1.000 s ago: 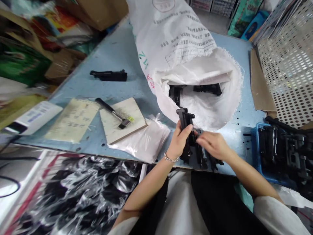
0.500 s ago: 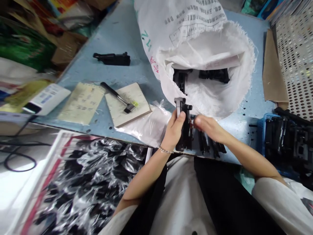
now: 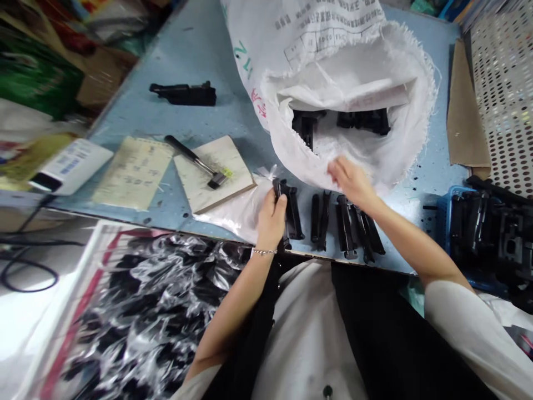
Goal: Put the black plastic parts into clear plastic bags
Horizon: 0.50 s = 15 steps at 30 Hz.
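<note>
My left hand (image 3: 271, 218) is closed round a black plastic part (image 3: 287, 208) lying on the blue table (image 3: 195, 61) near its front edge, beside a stack of clear plastic bags (image 3: 239, 211). To its right lie several more black parts (image 3: 345, 225) in a row. My right hand (image 3: 350, 180) hovers above them at the mouth of the big white woven sack (image 3: 333, 66), fingers loosely spread with nothing in them. Inside the sack more black parts (image 3: 362, 119) show.
A small hammer (image 3: 195, 162) rests on a pale board (image 3: 214, 172), beside a paper sheet (image 3: 133, 172). One black part (image 3: 185, 93) lies far left. A blue bin (image 3: 491, 239) of black parts stands right; bagged parts (image 3: 137, 316) pile up below left.
My left hand has lowered the part it held upright and laid it flat at the left end of the row. My right hand let go and moved up toward the sack's mouth.
</note>
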Tool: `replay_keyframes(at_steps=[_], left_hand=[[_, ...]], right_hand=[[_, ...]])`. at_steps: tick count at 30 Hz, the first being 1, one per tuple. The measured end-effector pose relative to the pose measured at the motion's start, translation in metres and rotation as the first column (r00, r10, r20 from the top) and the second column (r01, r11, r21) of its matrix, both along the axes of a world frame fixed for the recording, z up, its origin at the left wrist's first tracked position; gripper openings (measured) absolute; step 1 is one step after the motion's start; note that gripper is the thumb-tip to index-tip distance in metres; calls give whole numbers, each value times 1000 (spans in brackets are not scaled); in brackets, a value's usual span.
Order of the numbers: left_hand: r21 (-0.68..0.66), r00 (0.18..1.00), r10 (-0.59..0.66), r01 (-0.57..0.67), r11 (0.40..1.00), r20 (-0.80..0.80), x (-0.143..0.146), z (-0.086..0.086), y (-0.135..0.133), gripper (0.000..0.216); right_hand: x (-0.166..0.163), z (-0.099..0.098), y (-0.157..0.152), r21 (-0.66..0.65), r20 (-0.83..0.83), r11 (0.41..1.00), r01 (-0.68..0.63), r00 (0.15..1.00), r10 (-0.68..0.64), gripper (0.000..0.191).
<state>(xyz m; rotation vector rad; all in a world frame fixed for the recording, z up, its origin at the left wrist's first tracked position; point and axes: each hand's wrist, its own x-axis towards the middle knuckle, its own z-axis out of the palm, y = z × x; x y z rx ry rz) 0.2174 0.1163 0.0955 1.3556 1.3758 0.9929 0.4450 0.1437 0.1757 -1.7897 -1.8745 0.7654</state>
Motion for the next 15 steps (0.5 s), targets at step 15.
replay_keyframes(at_steps=[15], left_hand=[[33,993,-70,67,997,98,1,17,-30,42]], right_hand=[[10,-18,79,-114,-66,966,231,969,-239,37]])
